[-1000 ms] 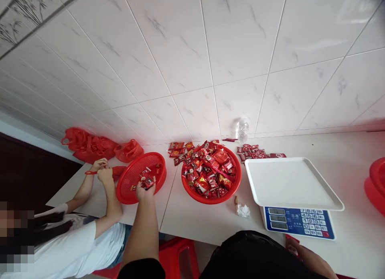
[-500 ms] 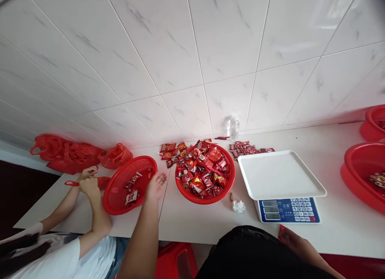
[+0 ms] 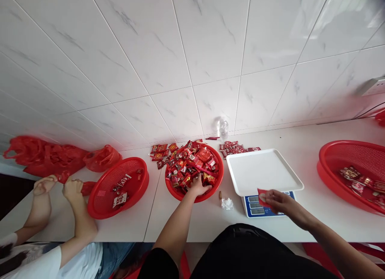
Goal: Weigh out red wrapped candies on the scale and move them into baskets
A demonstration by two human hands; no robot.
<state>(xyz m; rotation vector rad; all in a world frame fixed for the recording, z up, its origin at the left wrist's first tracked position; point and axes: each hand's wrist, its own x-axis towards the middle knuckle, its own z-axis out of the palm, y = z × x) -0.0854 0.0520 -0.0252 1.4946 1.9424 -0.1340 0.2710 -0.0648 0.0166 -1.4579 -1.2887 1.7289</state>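
1. A white tiled wall [image 3: 144,50] is filling the upper view, and a white table [image 3: 129,229] is running along its foot.
2. A co-worker [image 3: 81,263] in a white top is sitting at the far left, both hands holding thin red plastic [image 3: 63,176] above the table.
3. Three red baskets are standing on the table: the right basket [image 3: 323,166], cut by the edge of view, is holding some packets; the middle basket [image 3: 221,172] is brimming with wrapped packets [image 3: 192,162]; the left basket [image 3: 104,182] is holding only a few.
4. A scale [image 3: 270,212] with a blue panel is standing between the middle and right baskets, carrying a bare white tray [image 3: 261,170].
5. Red plastic bags [image 3: 64,156] are lying near the wall at the left.
6. The left hand [image 3: 197,186] is resting among the wrapped packets in the middle basket, its fingers standing apart; no packet is showing clearly in its grasp.
7. The right hand [image 3: 276,200] is pinching a red packet [image 3: 261,193] between thumb and fingers, holding it in front of the scale's panel.
8. A clear bottle [image 3: 223,130] is standing by the wall, with loose packets [image 3: 237,148] lying near it.
9. A crumpled white tissue [image 3: 227,204] is lying between the middle basket and the scale, a small brown piece [image 3: 220,195] just beside it.
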